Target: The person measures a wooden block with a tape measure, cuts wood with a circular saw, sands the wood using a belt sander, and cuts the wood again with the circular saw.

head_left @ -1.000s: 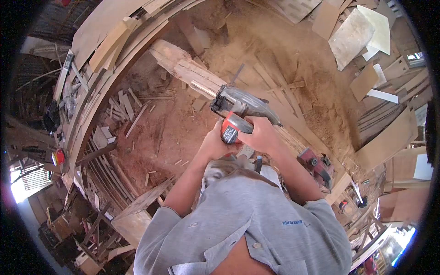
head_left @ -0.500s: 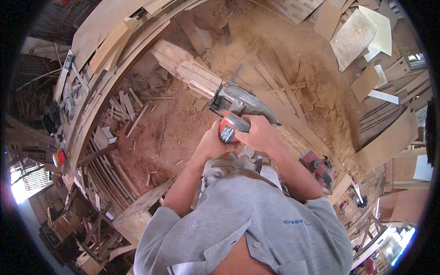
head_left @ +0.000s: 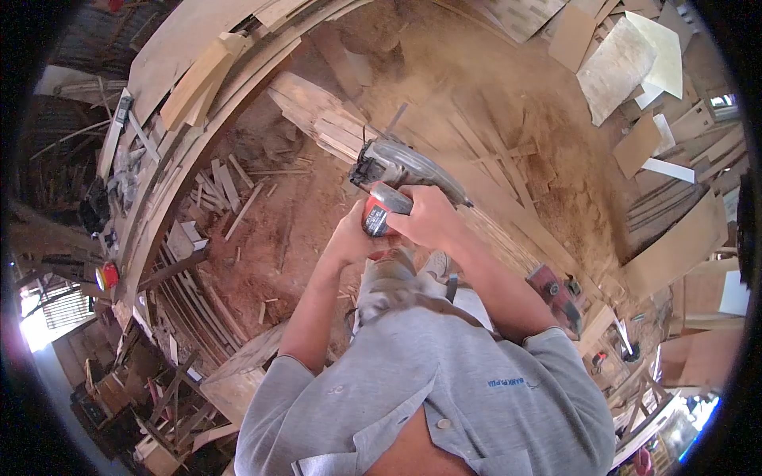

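Observation:
Both my hands are on a circular saw (head_left: 406,163) with a red and black motor body and a grey metal blade guard. My left hand (head_left: 349,236) is closed round the left side of the red body. From the right, my right hand (head_left: 429,216) wraps over the body near the guard. The saw rests on a long wooden beam (head_left: 313,111) that runs from the upper left to the lower right. Its blade is hidden by the guard.
A second red power tool (head_left: 554,295) sits at the beam's lower right. Curved planks (head_left: 190,147) arc along the left. Wood scraps (head_left: 225,184) and sawdust cover the ground. Boards (head_left: 617,67) lean at the upper right. A tape measure (head_left: 105,275) lies far left.
The saw and both my hands have moved left and slightly up along the beam. My grip looks the same.

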Demonstrator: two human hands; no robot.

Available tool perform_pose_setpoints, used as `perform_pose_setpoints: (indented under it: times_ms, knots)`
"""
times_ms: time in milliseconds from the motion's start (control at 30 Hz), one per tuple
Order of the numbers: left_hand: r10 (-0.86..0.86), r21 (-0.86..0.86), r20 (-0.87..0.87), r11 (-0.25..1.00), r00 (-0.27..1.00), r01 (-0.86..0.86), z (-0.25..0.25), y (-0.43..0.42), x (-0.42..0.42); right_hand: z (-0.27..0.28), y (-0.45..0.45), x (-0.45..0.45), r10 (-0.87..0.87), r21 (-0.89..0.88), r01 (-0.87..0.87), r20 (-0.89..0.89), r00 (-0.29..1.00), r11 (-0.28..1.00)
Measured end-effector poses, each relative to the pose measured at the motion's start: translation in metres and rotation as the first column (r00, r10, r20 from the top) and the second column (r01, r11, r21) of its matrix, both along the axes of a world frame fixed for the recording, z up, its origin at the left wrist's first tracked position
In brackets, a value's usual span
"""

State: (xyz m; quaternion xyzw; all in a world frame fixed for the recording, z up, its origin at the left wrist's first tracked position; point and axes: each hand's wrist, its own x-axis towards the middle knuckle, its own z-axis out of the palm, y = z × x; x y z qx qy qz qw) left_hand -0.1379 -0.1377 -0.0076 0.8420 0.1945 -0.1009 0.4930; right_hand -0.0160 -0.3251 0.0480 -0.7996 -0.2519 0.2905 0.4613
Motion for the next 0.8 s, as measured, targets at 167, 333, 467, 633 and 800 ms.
perform_pose_setpoints:
  times_ms: [167,333,467,633,800]
  knots:
    - [-0.016,0.007,-0.042,1.000,0.999,0.016,0.004,0.025,0.006,-0.005,0.025,0.007,0.028,0.008,-0.028,0.016,0.999,1.000]
    - [0.031,-0.188,-0.036,0.981,0.999,-0.037,0.005,0.039,0.011,-0.005,0.043,0.011,0.018,0.052,-0.021,0.072,0.997,0.998]
    - [0.019,-0.097,0.051,0.995,0.998,-0.014,0.012,0.042,0.013,-0.002,0.048,0.017,0.032,0.066,-0.034,0.034,0.999,0.997]
    - [0.030,-0.164,-0.036,0.986,0.999,-0.036,0.025,0.049,0.018,-0.002,0.057,0.019,0.029,0.086,-0.034,0.050,0.998,0.996]
    - [0.009,-0.138,0.062,0.990,0.998,0.000,-0.008,0.071,0.012,-0.001,0.066,0.025,0.086,0.068,-0.086,0.006,0.996,0.994]
